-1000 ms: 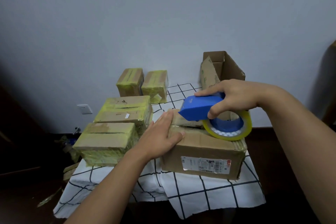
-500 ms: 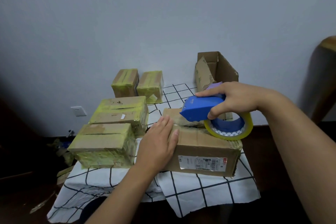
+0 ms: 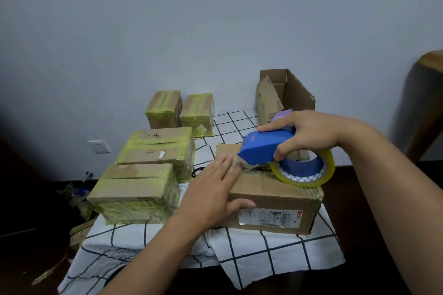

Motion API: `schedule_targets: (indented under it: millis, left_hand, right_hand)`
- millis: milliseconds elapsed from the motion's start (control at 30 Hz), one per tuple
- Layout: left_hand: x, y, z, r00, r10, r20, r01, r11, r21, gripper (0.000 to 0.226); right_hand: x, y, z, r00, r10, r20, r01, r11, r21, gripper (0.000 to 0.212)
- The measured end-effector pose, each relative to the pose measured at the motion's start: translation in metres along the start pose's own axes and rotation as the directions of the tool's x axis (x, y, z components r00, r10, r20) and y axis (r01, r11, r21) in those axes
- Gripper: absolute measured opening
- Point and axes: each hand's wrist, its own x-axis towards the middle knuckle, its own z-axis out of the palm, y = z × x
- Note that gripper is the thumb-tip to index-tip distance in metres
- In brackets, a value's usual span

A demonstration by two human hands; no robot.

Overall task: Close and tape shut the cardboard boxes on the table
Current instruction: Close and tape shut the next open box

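The step in hand looks like the start of a tape strip on the near box point(image 3: 268, 201), the unsealed brown one with a shipping label on its front side. It sits on the checked cloth point(image 3: 251, 254) covering the worktop, at the front right of the cluster.

The right hand point(image 3: 309, 134) has its fingers wrapped around the blue tape dispenser point(image 3: 263, 148), whose nose points down at the left part of the near box's top, with the yellowish roll point(image 3: 304, 170) trailing behind it toward the right. The left hand point(image 3: 213, 194) lies with straight fingers flat on the box's top left corner, fingertips just beside the dispenser's nose, seemingly pinning down the tape's free end; its thumb rests against the front side.

Left of the near box stand two boxes already wrapped in yellowish tape point(image 3: 143, 182), with two smaller taped ones beyond them. Behind the near box, an open box point(image 3: 285, 93) waits with its flaps up.

The next move probably calls for drawing the dispenser rightward along the top seam while the left hand keeps the end stuck down, then smoothing the strip.
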Motion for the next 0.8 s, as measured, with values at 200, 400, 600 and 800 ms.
schedule_targets:
  millis: [200, 400, 600, 800]
  left_hand:
    - [0.008, -0.014, -0.015, 0.994, 0.066, 0.087, -0.067, 0.998, 0.001, 0.098]
    - [0.016, -0.064, -0.035, 0.984, 0.151, 0.093, -0.141, 0.985, -0.101, 0.093]
    - [0.011, -0.048, -0.036, 0.991, 0.135, -0.022, -0.137, 0.985, -0.102, 0.092]
    - [0.009, -0.033, -0.022, 0.998, 0.033, -0.059, -0.043, 0.981, -0.188, 0.110]
  right_hand:
    - [0.002, -0.013, -0.006, 0.999, 0.038, -0.024, -0.038, 0.999, -0.030, 0.070]
    - [0.016, -0.036, -0.003, 0.993, 0.091, -0.071, -0.087, 0.994, 0.059, 0.073]
    - [0.026, -0.046, 0.009, 0.991, 0.112, -0.067, -0.109, 0.993, 0.051, 0.074]
    - [0.029, -0.046, 0.011, 0.990, 0.130, -0.056, -0.125, 0.988, 0.089, 0.072]
